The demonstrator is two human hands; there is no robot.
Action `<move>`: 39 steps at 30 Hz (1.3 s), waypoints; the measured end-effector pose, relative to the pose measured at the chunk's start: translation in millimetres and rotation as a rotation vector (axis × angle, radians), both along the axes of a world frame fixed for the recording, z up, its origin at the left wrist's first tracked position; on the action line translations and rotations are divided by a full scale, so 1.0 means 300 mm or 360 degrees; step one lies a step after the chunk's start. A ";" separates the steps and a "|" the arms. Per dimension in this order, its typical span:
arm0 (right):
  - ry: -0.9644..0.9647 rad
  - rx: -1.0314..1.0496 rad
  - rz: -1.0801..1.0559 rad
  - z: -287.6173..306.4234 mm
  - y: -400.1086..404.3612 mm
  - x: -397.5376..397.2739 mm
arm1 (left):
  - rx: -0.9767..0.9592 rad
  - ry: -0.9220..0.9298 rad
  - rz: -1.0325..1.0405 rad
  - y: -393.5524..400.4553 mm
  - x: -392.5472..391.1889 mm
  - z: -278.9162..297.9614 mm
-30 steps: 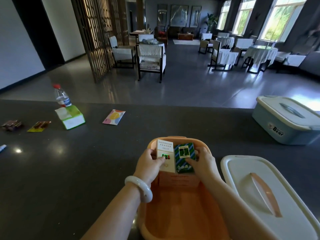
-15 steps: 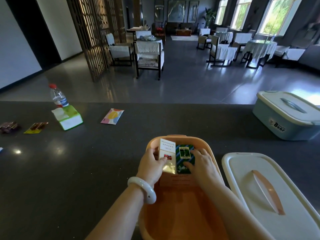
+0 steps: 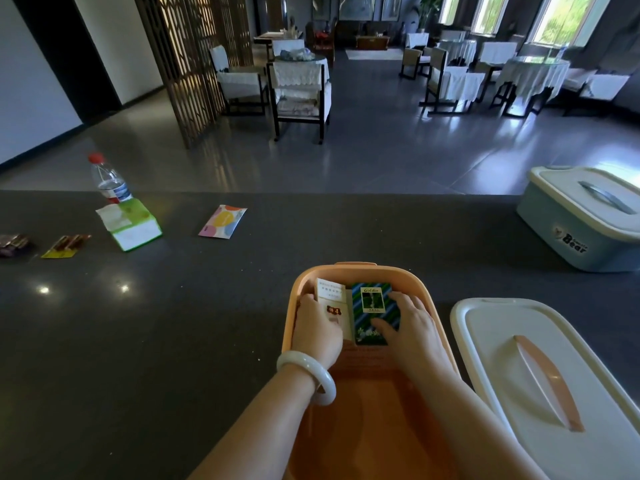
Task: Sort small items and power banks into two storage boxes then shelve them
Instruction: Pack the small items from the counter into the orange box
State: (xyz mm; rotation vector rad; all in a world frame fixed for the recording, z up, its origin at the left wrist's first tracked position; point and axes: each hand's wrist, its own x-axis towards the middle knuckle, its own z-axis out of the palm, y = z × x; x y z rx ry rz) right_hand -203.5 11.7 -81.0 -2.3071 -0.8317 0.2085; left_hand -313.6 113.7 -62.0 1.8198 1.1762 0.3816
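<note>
On the near edge of the dark counter (image 3: 145, 341) stands an open orange storage box (image 3: 427, 299), and both forearms reach down into it. Its white lid (image 3: 540, 375) with an orange handle lies flat on the counter just to the right, touching or nearly touching the box wall.

At the far end of the box two small flat packs lie side by side: a white pack (image 3: 329, 294) on the left and a green striped pack (image 3: 372, 303) on the right, their long edges touching. The left hand (image 3: 317, 329), with a pale bangle (image 3: 310, 377) on its wrist, lies over the white pack with fingers curled round its left edge and thumb on its face. The right hand (image 3: 410, 325) lies on the green striped pack with fingers spread and fairly straight, thumb on its lower part.

Farther off, toward the far right corner of the counter, a pale blue storage box (image 3: 571, 237) sits with its lid on. Along the far left edge are a pink and yellow packet (image 3: 223, 221), a green and white tissue pack (image 3: 130, 225), a water bottle (image 3: 109, 183) with a red cap just behind it, a small yellow packet (image 3: 65, 245) and a dark wrapper (image 3: 14, 242) at the left edge of view.

Beyond the counter, a grey tiled floor leads to chairs with white covers, draped tables, a wooden lattice screen at left and bright windows at right.
</note>
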 end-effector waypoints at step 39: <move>-0.0118 -0.0057 0.0014 -0.032 0.026 0.016 | 0.0250 0.0206 -0.0224 -0.054 -0.033 -0.036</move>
